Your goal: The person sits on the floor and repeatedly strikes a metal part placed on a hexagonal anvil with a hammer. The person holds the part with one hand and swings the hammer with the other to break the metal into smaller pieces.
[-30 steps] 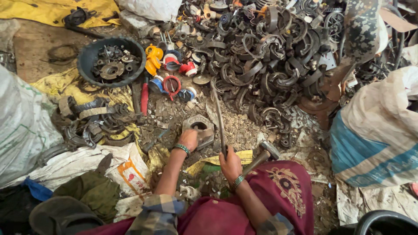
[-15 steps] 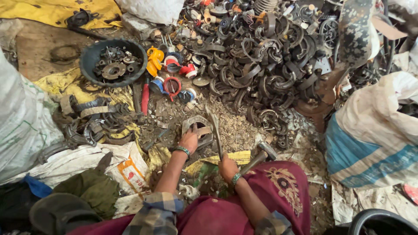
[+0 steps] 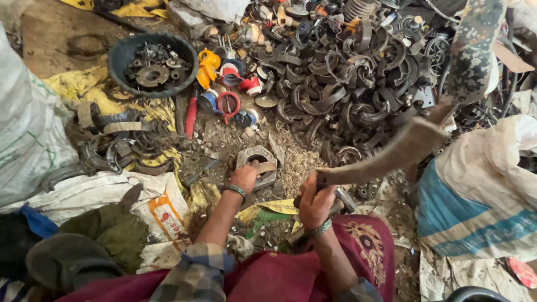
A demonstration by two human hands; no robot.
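The long blade (image 3: 391, 154) gripped in the right hand (image 3: 314, 202) is smeared by motion blur, so its edge cannot be made out. The left hand (image 3: 244, 179) covers part of the metal piece (image 3: 258, 162). The tyre (image 3: 472, 294) is cut off by the bottom edge

head cam | looks steeply down from above | near hands, scrap-strewn ground ahead

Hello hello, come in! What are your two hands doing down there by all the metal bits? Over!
Left hand steadies grey metal part on the ground. Right hand grips blurred curved blade, raised. Scrap ring pile close behind.
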